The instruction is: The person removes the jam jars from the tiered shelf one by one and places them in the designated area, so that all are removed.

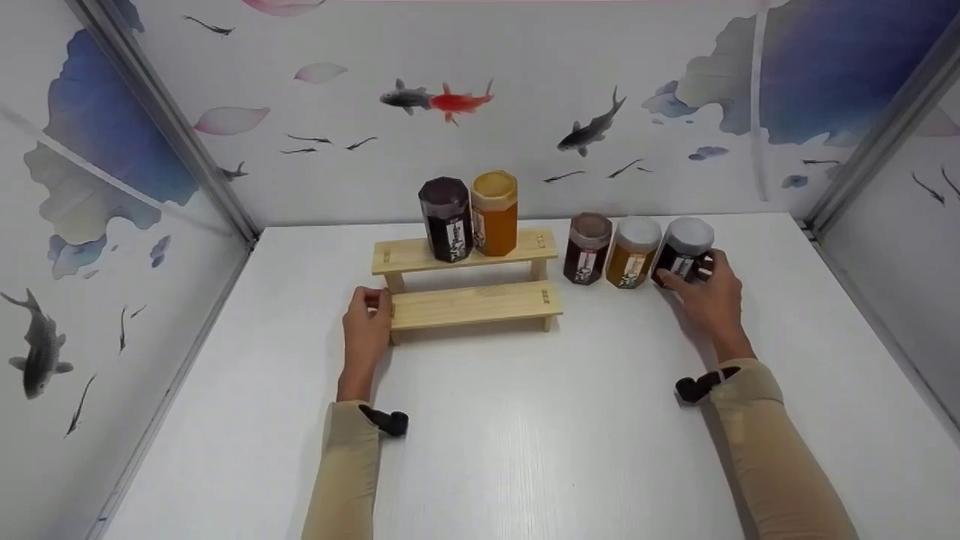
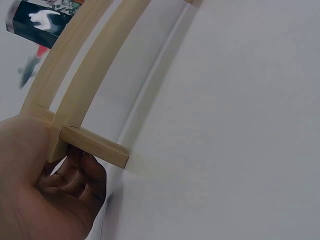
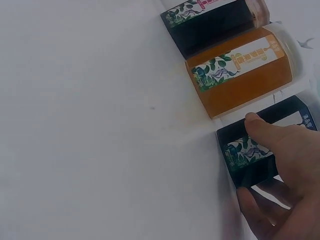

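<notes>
My left hand (image 1: pixel 367 319) grips the left end of the lower step of a two-tier wooden rack (image 1: pixel 480 301). In the left wrist view, its curled fingers (image 2: pixel 90 167) are under the board beside a short leg. My right hand (image 1: pixel 714 296) holds a dark octagonal jar (image 1: pixel 670 264) with a whitish lid, upright at the right end of a row. The right wrist view shows the thumb (image 3: pixel 260 127) across its label and the other fingers around its far side. Next to it stands an amber jar (image 3: pixel 242 75) with a whitish lid, then a dark jar (image 1: pixel 585 255) with a brownish lid.
On the rack's upper step stand a dark jar (image 1: pixel 445 217) with a dark lid and an amber jar (image 1: pixel 496 221) with a yellow lid, side by side. A white table (image 1: pixel 495 420) lies beneath everything. Walls printed with fish (image 1: pixel 589 135) enclose the back and sides.
</notes>
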Action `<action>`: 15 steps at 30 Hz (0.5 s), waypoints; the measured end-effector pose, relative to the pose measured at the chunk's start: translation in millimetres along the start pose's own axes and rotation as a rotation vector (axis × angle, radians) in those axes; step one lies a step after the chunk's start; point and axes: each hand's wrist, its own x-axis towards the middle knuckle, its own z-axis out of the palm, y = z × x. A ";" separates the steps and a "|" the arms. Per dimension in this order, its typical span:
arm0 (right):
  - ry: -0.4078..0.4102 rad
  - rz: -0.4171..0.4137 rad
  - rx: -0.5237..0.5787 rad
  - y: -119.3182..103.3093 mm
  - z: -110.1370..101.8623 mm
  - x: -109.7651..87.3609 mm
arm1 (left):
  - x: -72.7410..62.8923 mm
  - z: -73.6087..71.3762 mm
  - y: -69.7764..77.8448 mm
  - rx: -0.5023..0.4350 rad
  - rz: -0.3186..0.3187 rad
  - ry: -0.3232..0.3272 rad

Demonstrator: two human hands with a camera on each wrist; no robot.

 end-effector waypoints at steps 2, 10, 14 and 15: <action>0.003 0.000 0.000 0.0 -0.1 -0.2 | 0.8 0.4 0.2 0.006 -0.002 0.001; 0.007 0.012 -0.002 -3.1 1.1 -3.0 | 2.0 0.4 -1.2 0.016 -0.001 0.001; -0.002 0.006 0.001 -6.0 2.2 -3.0 | 2.2 0.1 -3.2 0.002 0.014 0.002; -0.003 0.004 -0.002 -6.9 2.4 -2.9 | 1.9 0.0 -3.5 -0.001 0.014 0.001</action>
